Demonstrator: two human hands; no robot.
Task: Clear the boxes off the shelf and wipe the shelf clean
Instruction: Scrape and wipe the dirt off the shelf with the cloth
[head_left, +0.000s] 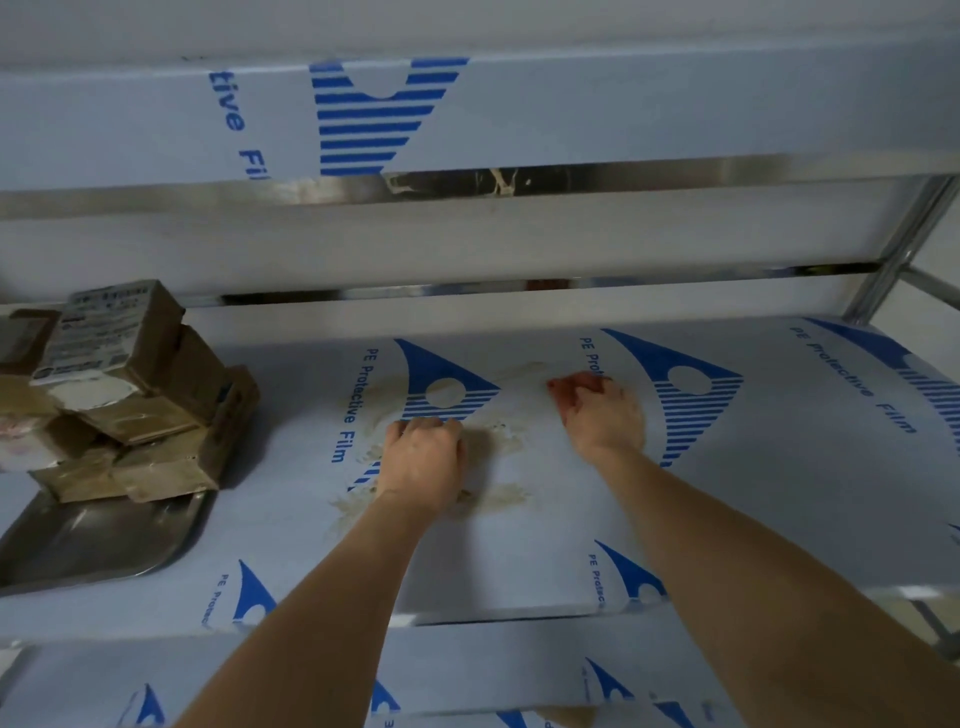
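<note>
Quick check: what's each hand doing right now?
Left hand: fingers curled, resting on the shelf; holding cannot be told.
Right hand: curled on the shelf; cannot be told.

Boxes heaped at the side, shelf film still stained

The brown cardboard boxes (130, 395), scuffed and white-smeared, lie stacked askew well left of the left hand (423, 462). The shelf (545, 561), covered in pale blue-printed film, shows tan smears beneath and between both hands.

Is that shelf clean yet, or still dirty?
Still dirty. Brownish smears mark the film-covered shelf around both hands, left hand and right hand; no cloth is visible.
</note>
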